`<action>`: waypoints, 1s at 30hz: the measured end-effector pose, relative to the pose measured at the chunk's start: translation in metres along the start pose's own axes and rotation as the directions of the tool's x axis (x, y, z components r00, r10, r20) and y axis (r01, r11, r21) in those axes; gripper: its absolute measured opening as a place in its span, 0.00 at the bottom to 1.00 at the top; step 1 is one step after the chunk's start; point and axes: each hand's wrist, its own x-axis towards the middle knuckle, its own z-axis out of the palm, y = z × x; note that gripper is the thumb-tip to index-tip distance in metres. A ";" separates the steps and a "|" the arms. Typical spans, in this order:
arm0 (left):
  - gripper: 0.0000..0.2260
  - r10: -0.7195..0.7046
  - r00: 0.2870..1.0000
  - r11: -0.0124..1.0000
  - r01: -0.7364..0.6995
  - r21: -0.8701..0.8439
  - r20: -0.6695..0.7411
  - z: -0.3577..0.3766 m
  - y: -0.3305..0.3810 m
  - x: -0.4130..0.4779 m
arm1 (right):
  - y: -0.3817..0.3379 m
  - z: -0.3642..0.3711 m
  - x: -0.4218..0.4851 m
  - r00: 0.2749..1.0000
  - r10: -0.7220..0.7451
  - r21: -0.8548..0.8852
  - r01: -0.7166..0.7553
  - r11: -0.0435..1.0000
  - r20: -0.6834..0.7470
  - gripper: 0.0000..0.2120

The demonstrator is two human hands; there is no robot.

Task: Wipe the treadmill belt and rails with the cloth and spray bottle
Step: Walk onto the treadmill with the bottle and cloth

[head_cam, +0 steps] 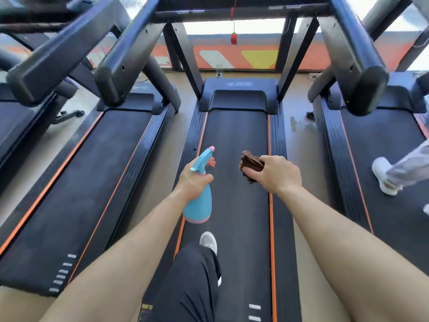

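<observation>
Gym: painted orange wall (232,56) at the far end, dark orange-trimmed treadmills side by side. Left grip (195,182) is curled tight round the neck of a blue spray bottle (198,205), nozzle pointing fwd, pink base hanging below the wrist. Right grip (276,174), just beside it & approx level, has its fingers bunched on a wadded brown cloth (250,165) that sticks out toward the bottle; bottle & cloth are apart. Both are held above the belt (236,126) of the middle treadmill. Left rail (192,135) runs outboard of the left grip, right rail (277,135) just outboard of the right grip. Below the grips are a leg in dark trousers & a white shoe (208,241) on the belt. Well off to the right grip's outer side, another person's white shoe (383,175) is on the next treadmill (383,135). Ahead & above, a red safety clip (233,38) hangs on a cord.
</observation>
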 end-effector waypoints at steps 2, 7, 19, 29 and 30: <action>0.26 0.001 1.000 1.000 -0.001 -0.008 0.010 -0.007 0.003 0.038 | -0.009 -0.001 0.038 1.000 -0.010 -0.010 0.010 1.000 0.000 0.21; 0.30 -0.045 0.999 0.998 0.046 -0.040 0.029 -0.055 0.048 0.155 | -0.065 -0.031 0.164 0.999 0.034 0.003 -0.034 0.999 0.026 0.22; 0.24 -0.139 0.988 0.989 0.141 -0.039 0.061 -0.159 0.196 0.259 | -0.164 -0.177 0.287 0.998 0.049 -0.038 -0.047 0.998 0.042 0.23; 0.34 -0.130 0.990 0.990 0.132 -0.043 0.051 -0.121 0.233 0.347 | -0.127 -0.192 0.375 0.994 0.038 -0.041 -0.034 0.999 0.100 0.22; 0.34 -0.133 0.990 0.990 0.135 -0.037 0.045 -0.115 0.235 0.357 | -0.121 -0.190 0.388 0.993 0.034 -0.045 -0.029 0.999 0.110 0.23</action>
